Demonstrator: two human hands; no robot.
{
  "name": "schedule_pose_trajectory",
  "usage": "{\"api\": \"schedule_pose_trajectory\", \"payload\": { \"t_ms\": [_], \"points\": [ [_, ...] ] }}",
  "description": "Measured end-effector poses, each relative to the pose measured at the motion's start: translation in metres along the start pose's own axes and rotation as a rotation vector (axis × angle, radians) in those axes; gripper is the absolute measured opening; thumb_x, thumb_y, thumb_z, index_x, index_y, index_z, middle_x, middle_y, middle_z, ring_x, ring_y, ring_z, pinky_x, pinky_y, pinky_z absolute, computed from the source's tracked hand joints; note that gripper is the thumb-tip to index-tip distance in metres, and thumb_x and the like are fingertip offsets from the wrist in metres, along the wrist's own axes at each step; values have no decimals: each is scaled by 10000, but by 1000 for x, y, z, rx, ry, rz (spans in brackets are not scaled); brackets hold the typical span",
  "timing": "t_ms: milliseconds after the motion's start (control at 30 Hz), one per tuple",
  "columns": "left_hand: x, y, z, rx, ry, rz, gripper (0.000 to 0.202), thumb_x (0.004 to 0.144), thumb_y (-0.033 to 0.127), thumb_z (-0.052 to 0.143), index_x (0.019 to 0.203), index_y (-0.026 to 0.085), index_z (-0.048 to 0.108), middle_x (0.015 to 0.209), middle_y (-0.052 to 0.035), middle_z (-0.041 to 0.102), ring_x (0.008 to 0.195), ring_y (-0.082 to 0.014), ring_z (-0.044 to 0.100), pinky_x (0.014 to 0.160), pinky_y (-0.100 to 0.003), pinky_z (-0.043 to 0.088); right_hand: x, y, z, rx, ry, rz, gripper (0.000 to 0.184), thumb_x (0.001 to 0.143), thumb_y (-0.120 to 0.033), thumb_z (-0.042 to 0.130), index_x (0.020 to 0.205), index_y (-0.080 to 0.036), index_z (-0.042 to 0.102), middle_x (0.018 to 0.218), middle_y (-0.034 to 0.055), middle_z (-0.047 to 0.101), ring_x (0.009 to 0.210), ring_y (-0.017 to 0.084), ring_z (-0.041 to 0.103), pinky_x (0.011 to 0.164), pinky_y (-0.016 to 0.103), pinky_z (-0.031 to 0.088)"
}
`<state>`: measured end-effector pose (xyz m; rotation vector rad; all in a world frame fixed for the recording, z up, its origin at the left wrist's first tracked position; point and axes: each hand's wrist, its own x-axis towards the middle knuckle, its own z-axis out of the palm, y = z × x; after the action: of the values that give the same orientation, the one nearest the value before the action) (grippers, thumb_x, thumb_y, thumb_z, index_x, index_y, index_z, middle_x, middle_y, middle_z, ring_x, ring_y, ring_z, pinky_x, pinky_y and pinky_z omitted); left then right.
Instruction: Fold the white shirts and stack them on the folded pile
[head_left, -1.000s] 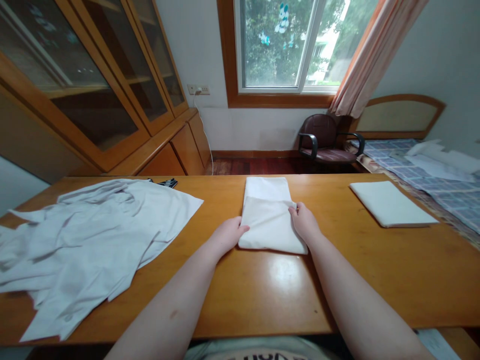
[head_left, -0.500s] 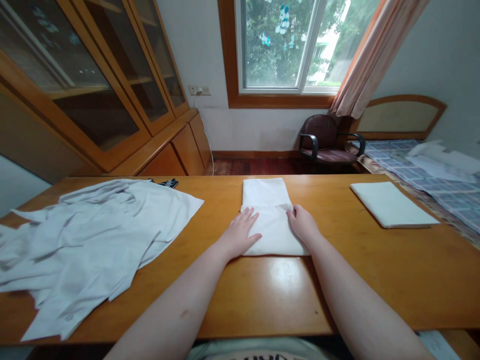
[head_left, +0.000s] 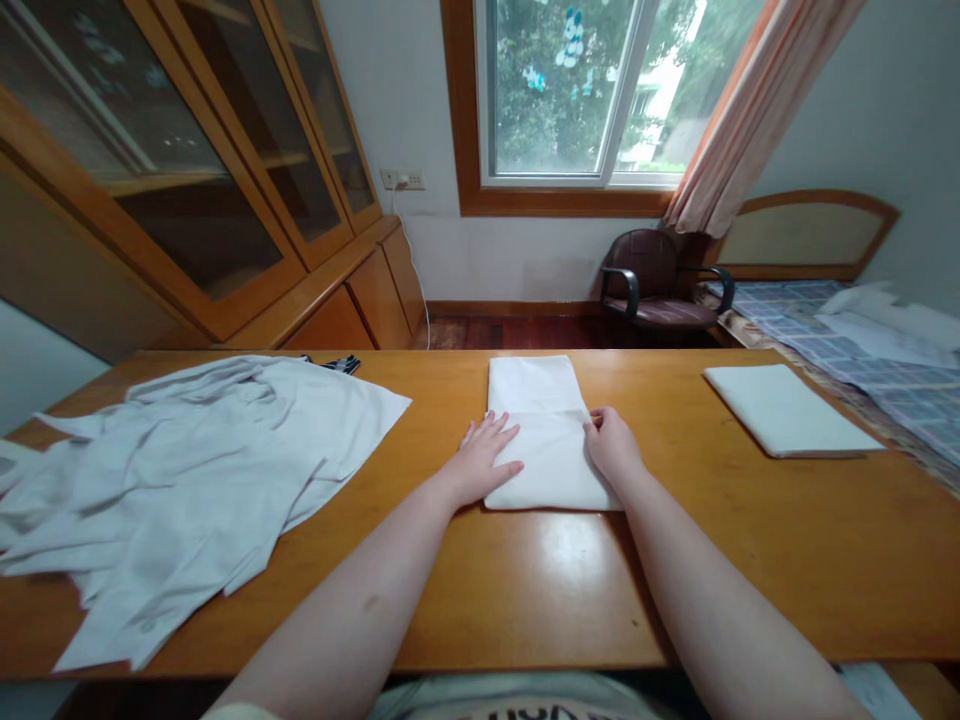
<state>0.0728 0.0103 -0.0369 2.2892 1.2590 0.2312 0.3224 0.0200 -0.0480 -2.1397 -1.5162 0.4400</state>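
Head view: both hands flat on smooth, rectangular folded white cloth

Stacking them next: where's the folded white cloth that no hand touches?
In the head view, the untouched folded cloth lies flat on the right part of the table, near its far edge, right of the right hand.

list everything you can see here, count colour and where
folded cloth: 1, white, table centre, under both hands
loose garments: 1 pile, white, table's left side
flat stack: 1, white, table's right end
small object: 1, black, behind the pile
table: 1, orange-brown wood, foreground
cabinet: 1, wood and glass, left wall
armchair: 1, maroon, below window
curtain: 1, peach, right of window
bed: 1, blue check, far right
left hand: 1, flat on the folded cloth
right hand: 1, fingers curled at its right edge
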Motion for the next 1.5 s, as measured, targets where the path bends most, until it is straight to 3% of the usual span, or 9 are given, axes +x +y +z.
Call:
{"api": "schedule_pose_trajectory", "payload": {
  "t_ms": [200,400,533,633,833,1100,1300,1400,1500],
  "points": [
    [0,4,-1,16,33,101,551,900,484,357,1409,273,345,1529,-21,165,1412,-232,21,1133,-464,36,2,2,2,-20,-9,-20,269,847,-199,461,1077,-110,567,1019,142,657,937,238,605,768,307,436],
    [5,2,5,86,-77,16,654,838,526,451,1432,334,257,1544,-16,50,1407,-255,-43,1111,-522,30,1,4,3,-15,15,-40,340,845,-198,435,1147,-90,550,1024,159,652,962,266,599,815,358,454],
    [7,2,6,99,-85,9,680,810,559,470,1425,352,265,1545,-18,58,1406,-272,-34,1102,-546,20,-11,-4,-4,-80,136,-358,391,873,-233,403,1226,-126,531,1257,155,548,1160,264,494,970,397,381],
    [7,3,5,95,-95,-17,700,773,581,506,1409,380,293,1545,-1,80,1398,-309,-70,1081,-593,-4,-22,-14,-7,-179,-23,-597,412,909,-321,381,1279,-197,514,1399,84,441,1281,249,381,1051,422,292],
    [6,5,3,79,-81,-33,709,761,633,483,1403,402,291,1545,21,84,1393,-322,-93,1067,-615,-32,-26,-18,5,-401,-305,-451,564,923,-480,304,1430,-233,308,1510,61,231,1393,268,145,1085,541,140],
    [9,2,4,120,-109,-74,786,749,712,421,1433,383,215,1546,6,26,1392,-316,-107,1061,-619,-42,-19,-9,5,-409,-312,-428,624,913,-559,249,1455,-251,237,1529,37,157,1404,254,84,1085,487,202],
    [11,0,7,155,-142,-84,847,723,732,439,1444,374,174,1547,9,-15,1388,-319,-123,1066,-611,-41,-16,-6,8,-402,-289,-417,520,947,-408,249,1442,-254,279,1516,24,213,1396,251,137,1080,468,233],
    [12,1,8,161,-145,-90,857,716,723,461,1444,371,177,1548,3,-7,1388,-318,-126,1065,-615,-39,-23,-12,6,-434,-192,-410,518,938,-411,292,1424,-235,324,1507,61,244,1393,294,127,1081,549,154],
    [12,3,7,152,-146,-101,868,705,712,490,1442,363,194,1549,-4,2,1385,-326,-128,1058,-627,-37,-35,-19,3,-412,-126,-562,646,883,-516,399,1441,-214,280,1520,96,190,1401,300,58,1090,561,53]
  ]
}}
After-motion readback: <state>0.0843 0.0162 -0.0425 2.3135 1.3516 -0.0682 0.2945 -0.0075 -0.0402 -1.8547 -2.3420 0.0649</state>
